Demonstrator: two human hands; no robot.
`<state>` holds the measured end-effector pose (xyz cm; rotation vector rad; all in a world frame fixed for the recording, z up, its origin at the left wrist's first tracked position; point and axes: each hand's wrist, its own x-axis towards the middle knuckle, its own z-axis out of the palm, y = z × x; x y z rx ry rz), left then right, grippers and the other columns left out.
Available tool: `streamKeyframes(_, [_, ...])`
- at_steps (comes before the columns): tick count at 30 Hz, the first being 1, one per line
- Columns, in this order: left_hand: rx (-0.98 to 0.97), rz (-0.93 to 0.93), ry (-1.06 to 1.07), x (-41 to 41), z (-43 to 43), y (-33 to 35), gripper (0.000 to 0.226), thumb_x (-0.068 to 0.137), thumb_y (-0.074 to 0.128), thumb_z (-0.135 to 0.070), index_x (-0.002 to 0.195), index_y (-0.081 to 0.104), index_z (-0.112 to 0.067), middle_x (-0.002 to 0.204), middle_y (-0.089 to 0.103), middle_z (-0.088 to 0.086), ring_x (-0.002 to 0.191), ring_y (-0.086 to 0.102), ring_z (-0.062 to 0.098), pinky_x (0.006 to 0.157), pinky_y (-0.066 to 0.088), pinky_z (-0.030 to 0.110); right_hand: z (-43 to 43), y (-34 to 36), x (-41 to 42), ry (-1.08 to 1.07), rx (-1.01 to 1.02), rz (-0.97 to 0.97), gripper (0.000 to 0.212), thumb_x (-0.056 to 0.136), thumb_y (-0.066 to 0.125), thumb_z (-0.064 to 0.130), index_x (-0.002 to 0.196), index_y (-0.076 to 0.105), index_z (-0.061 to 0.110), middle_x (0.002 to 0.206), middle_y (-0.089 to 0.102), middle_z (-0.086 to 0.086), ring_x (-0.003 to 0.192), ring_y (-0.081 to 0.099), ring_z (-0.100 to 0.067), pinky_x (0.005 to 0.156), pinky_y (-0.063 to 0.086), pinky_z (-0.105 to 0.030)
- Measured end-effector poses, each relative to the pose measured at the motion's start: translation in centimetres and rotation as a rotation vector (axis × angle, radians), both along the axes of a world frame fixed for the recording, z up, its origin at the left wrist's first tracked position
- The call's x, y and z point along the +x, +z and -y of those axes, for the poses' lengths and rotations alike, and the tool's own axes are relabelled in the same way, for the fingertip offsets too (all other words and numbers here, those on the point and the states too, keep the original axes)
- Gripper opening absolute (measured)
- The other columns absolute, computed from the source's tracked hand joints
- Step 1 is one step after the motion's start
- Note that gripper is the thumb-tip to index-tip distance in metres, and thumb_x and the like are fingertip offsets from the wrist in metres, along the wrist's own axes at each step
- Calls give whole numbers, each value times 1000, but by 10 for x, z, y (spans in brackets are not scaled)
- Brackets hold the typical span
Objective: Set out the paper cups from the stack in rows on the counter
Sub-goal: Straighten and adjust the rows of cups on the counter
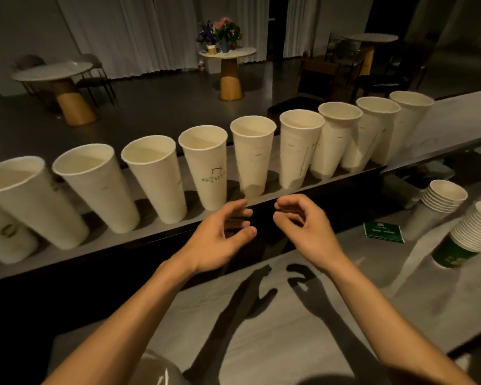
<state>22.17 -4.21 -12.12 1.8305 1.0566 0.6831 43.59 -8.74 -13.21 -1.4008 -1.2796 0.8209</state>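
Several tall white paper cups stand upright in one row along the raised counter ledge, from far left to upper right. One more cup stands in front of the row at the far left. My left hand and my right hand hover side by side just below the ledge, near the middle cups. Both have loosely curled fingers and hold nothing. Two stacks of nested cups stand at the right: a white stack and a green-printed stack.
A green card lies on the lower grey counter near the stacks. Clear plastic wrap shows at the bottom edge. Beyond the ledge are round café tables, chairs, potted flowers and curtains.
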Motion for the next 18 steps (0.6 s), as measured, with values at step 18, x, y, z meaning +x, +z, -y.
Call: streamKeyframes(18, [117, -4, 505, -356, 88, 25, 41, 96, 74, -15, 133, 61, -26, 120, 74, -8, 111, 71, 7, 97, 56, 28, 11, 27, -359, 589, 74, 120, 33, 93, 73, 20, 124, 61, 23, 122, 65, 14, 113, 62, 3, 88, 56, -18])
